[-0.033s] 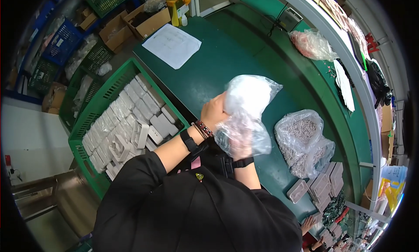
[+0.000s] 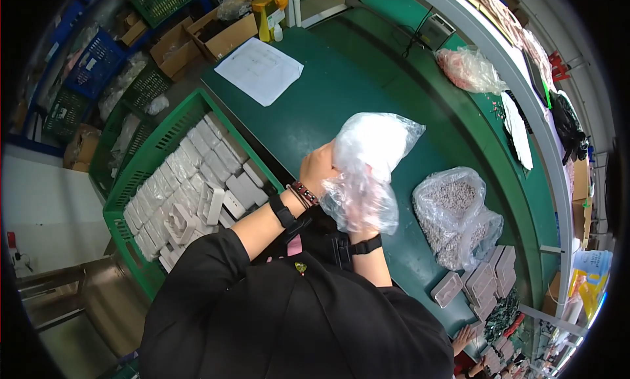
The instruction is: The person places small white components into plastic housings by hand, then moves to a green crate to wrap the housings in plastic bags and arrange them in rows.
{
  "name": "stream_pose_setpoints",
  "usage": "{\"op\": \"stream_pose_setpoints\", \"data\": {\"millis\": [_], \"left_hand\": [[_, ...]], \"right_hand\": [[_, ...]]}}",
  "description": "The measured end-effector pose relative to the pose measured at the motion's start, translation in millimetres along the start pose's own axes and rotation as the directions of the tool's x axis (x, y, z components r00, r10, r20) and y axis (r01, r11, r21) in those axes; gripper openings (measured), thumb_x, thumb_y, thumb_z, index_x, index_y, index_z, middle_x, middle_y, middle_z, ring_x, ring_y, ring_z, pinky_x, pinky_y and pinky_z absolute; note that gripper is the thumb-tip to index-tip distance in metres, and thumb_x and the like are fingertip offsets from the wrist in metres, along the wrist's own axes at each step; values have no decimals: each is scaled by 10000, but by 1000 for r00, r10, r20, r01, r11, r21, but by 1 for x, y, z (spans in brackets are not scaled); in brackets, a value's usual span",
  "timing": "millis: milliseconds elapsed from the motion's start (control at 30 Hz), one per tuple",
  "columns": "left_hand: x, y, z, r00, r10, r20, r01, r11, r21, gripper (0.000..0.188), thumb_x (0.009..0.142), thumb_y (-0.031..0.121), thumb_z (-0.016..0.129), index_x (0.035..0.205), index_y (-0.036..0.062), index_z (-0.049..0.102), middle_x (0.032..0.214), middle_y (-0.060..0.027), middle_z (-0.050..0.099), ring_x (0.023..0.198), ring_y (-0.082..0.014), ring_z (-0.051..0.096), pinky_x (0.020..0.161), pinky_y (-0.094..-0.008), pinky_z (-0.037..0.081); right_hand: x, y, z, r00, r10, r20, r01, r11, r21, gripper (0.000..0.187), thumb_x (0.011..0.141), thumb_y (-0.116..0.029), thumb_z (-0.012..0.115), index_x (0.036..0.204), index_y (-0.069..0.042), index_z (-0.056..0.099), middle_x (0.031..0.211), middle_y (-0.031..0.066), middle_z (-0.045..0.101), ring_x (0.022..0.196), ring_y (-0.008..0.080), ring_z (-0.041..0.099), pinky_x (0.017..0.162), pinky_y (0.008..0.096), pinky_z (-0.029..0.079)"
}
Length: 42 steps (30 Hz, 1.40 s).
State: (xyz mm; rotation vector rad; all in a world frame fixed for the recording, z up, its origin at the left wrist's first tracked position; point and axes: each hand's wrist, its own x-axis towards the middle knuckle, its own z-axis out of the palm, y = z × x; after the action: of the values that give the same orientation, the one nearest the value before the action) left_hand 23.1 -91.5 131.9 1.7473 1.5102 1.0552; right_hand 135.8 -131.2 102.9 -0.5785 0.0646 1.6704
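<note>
In front of my chest I hold a clear plastic bag point(image 2: 375, 139) with white contents over the green table point(image 2: 315, 70). My left hand point(image 2: 319, 168) is closed on the bag's side, fingers partly hidden by the film. Loose, crumpled film covers my right hand point(image 2: 363, 213), which shows blurred through it; whether it is inside or behind the film, and how its fingers lie, I cannot tell. To the right, an open clear bag of small greyish pieces point(image 2: 456, 194) rests on the table. Grey plastic housings point(image 2: 482, 280) lie beyond it, near the lower right.
A green crate point(image 2: 169, 135) full of grey housings, many wrapped, stands at my left. A paper sheet point(image 2: 259, 72) lies at the table's far left, near a yellow bottle point(image 2: 266, 18). Another clear bag point(image 2: 469, 69) sits far right. A co-worker's hand point(image 2: 463, 339) shows lower right.
The loose film and both my hands have shifted slightly left. The bag's white part stays almost in place.
</note>
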Motion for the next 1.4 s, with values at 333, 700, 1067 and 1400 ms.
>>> {"op": "stream_pose_setpoints", "data": {"millis": [333,700,1067,1400], "left_hand": [[-11,13,-6,936,336,101,-348,925,151,269,669,147,604,888,26,504,895,-122,545,655,-333,557,528,-377,458],[-18,16,24,991,62,122,-94,955,281,381,678,121,610,1017,59,448,780,-119,525,669,-306,560,542,-370,449],[-2,-50,47,899,-283,333,176,932,317,420,675,154,590,1048,20,451,881,-167,585,842,-321,568,672,-400,462],[-8,-46,68,885,-35,464,227,903,-364,207,702,166,602,853,38,543,830,-83,603,780,-165,575,689,-293,454]], "right_hand": [[29,-34,52,978,-200,52,205,913,-352,434,865,-220,451,1233,-22,336,1157,114,466,1039,224,463,888,308,385],[100,-36,-62,837,-414,356,429,93,-899,393,841,-153,441,1203,-16,371,1150,121,465,1039,226,465,885,315,382],[-18,-24,-14,881,-41,472,387,-512,-767,524,686,-251,647,1093,11,445,1102,152,480,1012,280,482,878,350,361],[64,-11,-130,594,516,617,716,-689,-114,460,648,-323,667,955,-31,488,997,127,525,968,282,494,827,377,370]]}}
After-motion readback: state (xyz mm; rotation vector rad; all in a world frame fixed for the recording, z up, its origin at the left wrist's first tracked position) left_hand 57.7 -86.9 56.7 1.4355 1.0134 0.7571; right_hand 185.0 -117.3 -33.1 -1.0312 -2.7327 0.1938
